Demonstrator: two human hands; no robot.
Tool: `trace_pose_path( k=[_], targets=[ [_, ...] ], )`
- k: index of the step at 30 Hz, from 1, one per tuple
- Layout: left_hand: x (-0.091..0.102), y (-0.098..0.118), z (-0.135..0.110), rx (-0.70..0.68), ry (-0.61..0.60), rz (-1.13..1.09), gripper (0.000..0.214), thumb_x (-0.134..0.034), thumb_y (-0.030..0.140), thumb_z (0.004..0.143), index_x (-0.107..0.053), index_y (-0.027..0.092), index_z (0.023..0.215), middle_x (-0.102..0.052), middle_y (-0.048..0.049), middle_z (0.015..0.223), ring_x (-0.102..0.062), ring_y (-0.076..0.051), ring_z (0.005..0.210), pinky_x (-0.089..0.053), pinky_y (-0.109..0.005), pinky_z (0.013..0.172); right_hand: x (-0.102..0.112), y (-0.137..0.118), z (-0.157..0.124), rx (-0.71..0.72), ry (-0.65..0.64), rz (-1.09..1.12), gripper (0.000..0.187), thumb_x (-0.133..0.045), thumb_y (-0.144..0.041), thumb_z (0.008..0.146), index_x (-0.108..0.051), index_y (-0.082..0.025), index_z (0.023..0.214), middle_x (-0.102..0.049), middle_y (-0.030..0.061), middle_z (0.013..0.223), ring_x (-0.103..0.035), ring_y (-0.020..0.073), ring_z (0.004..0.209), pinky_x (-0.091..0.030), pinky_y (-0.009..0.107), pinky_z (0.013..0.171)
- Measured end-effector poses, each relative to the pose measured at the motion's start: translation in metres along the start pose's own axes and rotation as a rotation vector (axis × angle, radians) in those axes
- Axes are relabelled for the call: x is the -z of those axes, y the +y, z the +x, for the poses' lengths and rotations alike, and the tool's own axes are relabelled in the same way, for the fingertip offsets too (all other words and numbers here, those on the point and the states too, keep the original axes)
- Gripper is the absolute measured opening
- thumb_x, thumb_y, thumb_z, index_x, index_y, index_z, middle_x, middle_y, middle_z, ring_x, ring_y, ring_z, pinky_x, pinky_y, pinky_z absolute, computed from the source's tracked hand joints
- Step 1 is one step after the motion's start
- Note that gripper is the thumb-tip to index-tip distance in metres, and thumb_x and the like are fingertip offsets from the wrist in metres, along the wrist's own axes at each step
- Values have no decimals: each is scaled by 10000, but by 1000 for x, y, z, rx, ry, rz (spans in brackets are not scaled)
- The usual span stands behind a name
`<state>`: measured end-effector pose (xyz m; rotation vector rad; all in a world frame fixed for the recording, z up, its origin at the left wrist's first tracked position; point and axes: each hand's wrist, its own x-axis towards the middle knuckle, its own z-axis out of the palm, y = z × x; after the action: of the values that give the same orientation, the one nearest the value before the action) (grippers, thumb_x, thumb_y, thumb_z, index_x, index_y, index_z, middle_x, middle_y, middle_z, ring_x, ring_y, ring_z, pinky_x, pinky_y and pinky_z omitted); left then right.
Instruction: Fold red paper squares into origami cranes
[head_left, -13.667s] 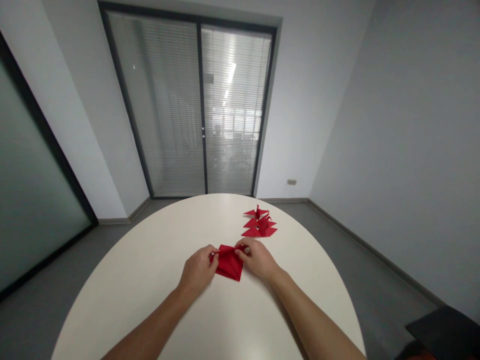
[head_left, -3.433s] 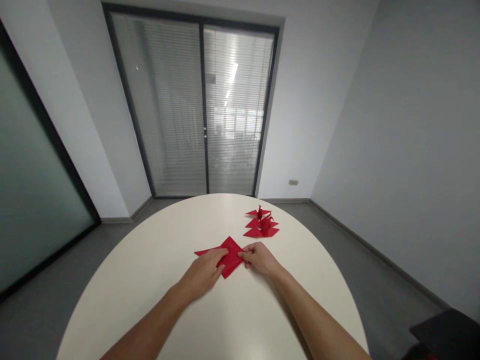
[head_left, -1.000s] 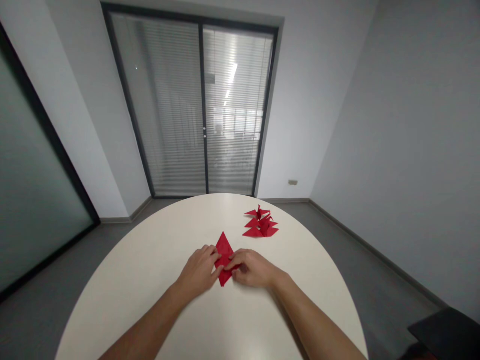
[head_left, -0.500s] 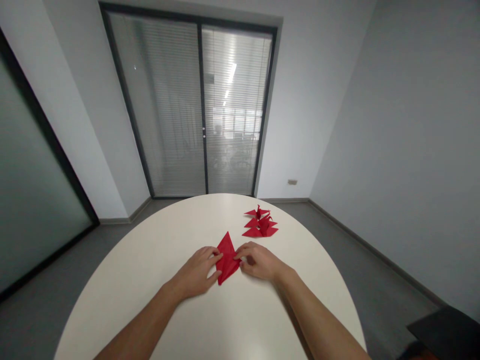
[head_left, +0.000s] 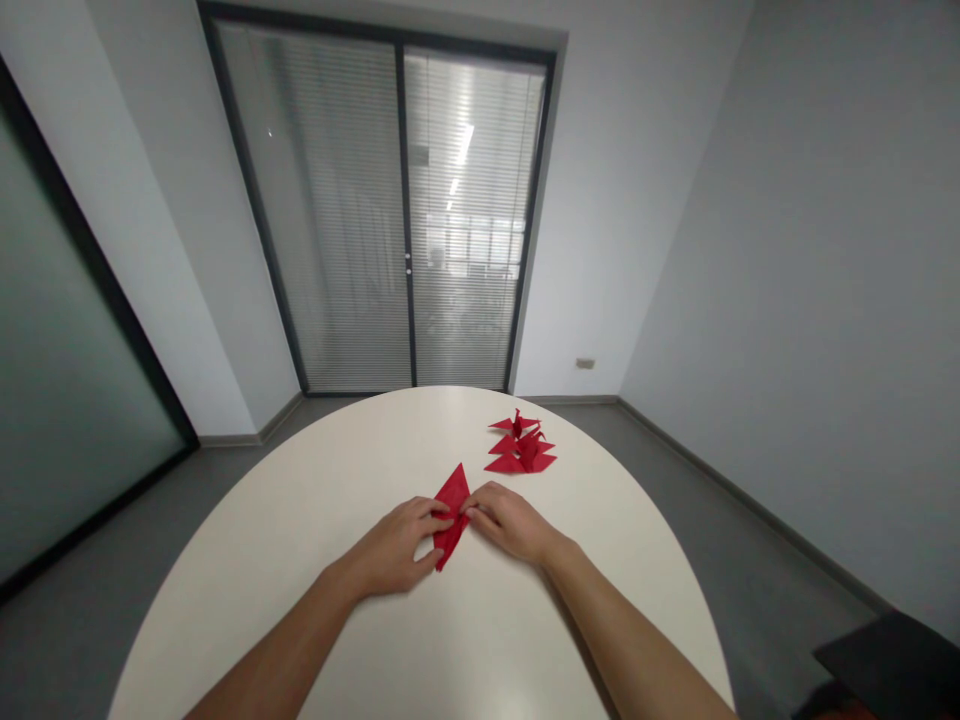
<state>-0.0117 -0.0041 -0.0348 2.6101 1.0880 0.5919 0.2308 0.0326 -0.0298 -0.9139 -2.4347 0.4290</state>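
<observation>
A folded red paper (head_left: 451,500), narrow and pointed at both ends, lies on the white round table (head_left: 315,520) in front of me. My left hand (head_left: 397,548) rests on its left side with the fingers stretched out and pressing the paper flat. My right hand (head_left: 510,522) is on its right side, fingertips pressed together on the paper's right edge near the middle. The lower half of the paper is partly hidden between my two hands.
A small heap of finished red paper cranes (head_left: 521,448) sits further back on the table, to the right. A glass door with blinds (head_left: 397,220) stands behind the table. A dark object (head_left: 892,655) shows at the bottom right corner.
The red paper has gone from a wide diamond to a narrow pointed shape as its sides were folded inward. My right fingers have moved left onto the paper's right edge.
</observation>
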Motion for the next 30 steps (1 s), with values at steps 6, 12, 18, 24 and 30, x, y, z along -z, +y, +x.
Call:
trace_pose_path(
  k=[6,12,18,24,30],
  targets=[
    [6,7,0,3,8,-37,433,-593,229,854,-605,256,1286,-594,-89,1308,-519,-243,1226,-411,-408,1077,-7,0,4,-32,23,0,211,-481,-242,982,-669,-213,1072,-708,52,981,-599,191,912,-444,306,826],
    [11,13,2,43,62,-94,330,-588,177,818,-601,225,1145,-644,-67,1157,-583,-215,1061,-466,-358,966,-12,-2,7,-60,62,-19,198,-494,-212,966,-640,-205,1100,-703,58,1015,-597,194,924,-436,313,832],
    [11,17,4,65,35,-109,106,-590,200,822,-613,221,923,-653,-57,1056,-588,-214,997,-466,-342,915,-18,1,9,-56,88,-51,171,-575,-173,897,-614,-188,1063,-677,61,1015,-579,201,919,-424,321,822],
    [12,19,5,71,13,-130,234,-635,224,804,-618,234,1038,-638,-66,1133,-578,-226,1050,-466,-349,937,-17,0,11,-66,55,-137,56,-578,-154,882,-625,-184,887,-630,46,903,-541,187,859,-393,303,765],
    [10,12,4,80,11,-131,344,-555,117,790,-607,246,1105,-622,-66,1200,-565,-222,1121,-445,-374,1013,-14,-10,6,-56,33,-184,190,-676,-310,838,-621,-183,968,-628,58,939,-530,213,893,-381,338,804]
  ],
)
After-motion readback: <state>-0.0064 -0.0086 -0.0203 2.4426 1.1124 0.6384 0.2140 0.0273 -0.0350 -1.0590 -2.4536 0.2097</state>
